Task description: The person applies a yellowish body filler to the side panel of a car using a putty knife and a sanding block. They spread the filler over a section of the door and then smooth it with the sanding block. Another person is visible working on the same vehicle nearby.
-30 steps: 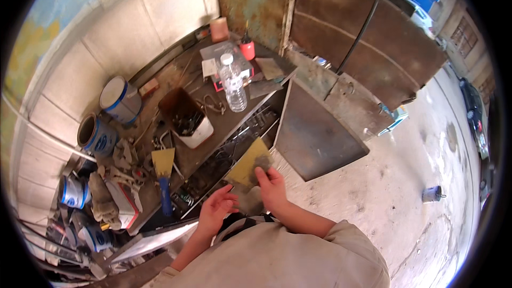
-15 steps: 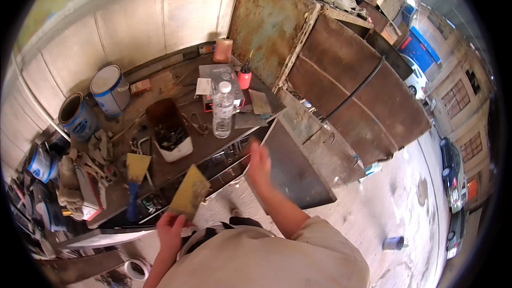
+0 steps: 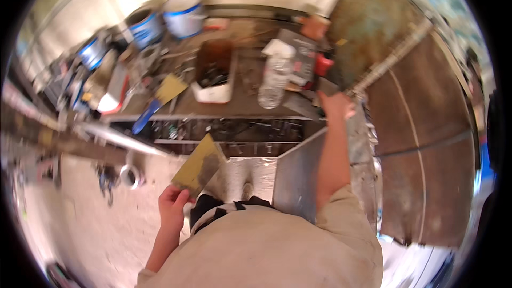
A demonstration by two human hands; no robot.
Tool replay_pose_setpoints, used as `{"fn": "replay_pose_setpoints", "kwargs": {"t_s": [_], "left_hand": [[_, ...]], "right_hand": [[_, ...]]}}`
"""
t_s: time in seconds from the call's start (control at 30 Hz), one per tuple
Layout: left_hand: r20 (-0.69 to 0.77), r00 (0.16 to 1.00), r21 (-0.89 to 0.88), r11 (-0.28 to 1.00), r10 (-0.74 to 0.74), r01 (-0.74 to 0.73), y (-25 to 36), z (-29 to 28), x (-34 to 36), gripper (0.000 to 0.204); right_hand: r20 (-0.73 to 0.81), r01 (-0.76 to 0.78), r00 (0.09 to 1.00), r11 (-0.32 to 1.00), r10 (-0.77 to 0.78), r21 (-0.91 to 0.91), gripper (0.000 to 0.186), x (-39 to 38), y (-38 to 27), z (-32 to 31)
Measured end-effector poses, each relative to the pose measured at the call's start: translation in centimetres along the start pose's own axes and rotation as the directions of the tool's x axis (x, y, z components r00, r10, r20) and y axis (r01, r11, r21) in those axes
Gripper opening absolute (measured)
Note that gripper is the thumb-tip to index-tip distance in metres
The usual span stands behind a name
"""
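My left hand (image 3: pixel 173 202) is closed on the lower corner of a flat yellow spreader (image 3: pixel 200 166) with grey smears, low in front of my body. My right hand (image 3: pixel 337 105) reaches over the right end of the bench, beside a grey flat plate (image 3: pixel 327 85). Its fingers are blurred, and I cannot tell whether they grip the plate. Left of that hand stands a clear plastic bottle (image 3: pixel 274 82); behind it are a dark box (image 3: pixel 300 53) and a small red bottle (image 3: pixel 323 65). A putty knife (image 3: pixel 169 89) with yellow blade and blue handle lies at the bench's front edge.
A cut-open container (image 3: pixel 213 94) holding dark bits sits mid-bench. Paint cans (image 3: pixel 184 18) stand along the back left amid clutter. Below the bench top is an open drawer (image 3: pixel 229 129) of tools. Rusty metal panels (image 3: pixel 426 149) rise on the right; a white bucket (image 3: pixel 131 177) stands on the floor.
My view has swung to the right. My right hand has moved from in front of the bench to its right end, by the grey plate. My left hand keeps the yellow spreader.
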State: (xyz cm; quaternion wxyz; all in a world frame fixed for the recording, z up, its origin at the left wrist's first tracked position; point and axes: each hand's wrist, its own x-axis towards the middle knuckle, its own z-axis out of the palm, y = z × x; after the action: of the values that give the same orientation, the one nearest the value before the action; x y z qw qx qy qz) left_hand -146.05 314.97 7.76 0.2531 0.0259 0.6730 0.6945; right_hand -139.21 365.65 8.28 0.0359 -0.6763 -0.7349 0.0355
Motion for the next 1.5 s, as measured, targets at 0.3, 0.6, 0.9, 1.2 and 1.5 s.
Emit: {"fn": "replay_pose_setpoints", "kwargs": {"t_s": [0.3, 0.6, 0.9, 1.2, 1.5], "left_hand": [[-0.196, 0.978, -0.374, 0.916, 0.072, -0.143, -0.7, -5.0, -7.0, 0.004], [-0.344, 0.916, -0.540, 0.755, 0.204, -0.371, -1.9, -12.8, -13.8, 0.015], [-0.370, 0.826, -0.548, 0.618, 0.424, -0.563, -3.6, -20.5, -21.9, 0.035], [-0.293, 0.707, -0.698, 0.361, 0.644, -0.618, -1.4, -22.1, -22.5, 0.128], [-0.414, 0.758, -0.516, 0.556, 0.504, -0.651, 0.7, -21.5, -21.8, 0.137]], "right_hand": [[-0.328, 0.303, 0.945, 0.414, -0.012, 0.858, 0.051, -7.3, 4.0, -2.9], [0.382, -0.462, 0.374, 0.188, -0.845, 0.867, 0.034, -39.1, -2.7, -4.8], [0.260, -0.470, -0.200, 0.326, -0.945, 0.821, 0.045, -57.0, -4.6, -3.8], [0.174, -0.520, -0.548, 0.496, -0.818, 0.695, 0.052, -63.9, -5.9, -3.5], [0.061, -0.339, -0.550, 0.289, -0.833, 0.895, 0.043, -63.2, -11.1, -3.2]]}}
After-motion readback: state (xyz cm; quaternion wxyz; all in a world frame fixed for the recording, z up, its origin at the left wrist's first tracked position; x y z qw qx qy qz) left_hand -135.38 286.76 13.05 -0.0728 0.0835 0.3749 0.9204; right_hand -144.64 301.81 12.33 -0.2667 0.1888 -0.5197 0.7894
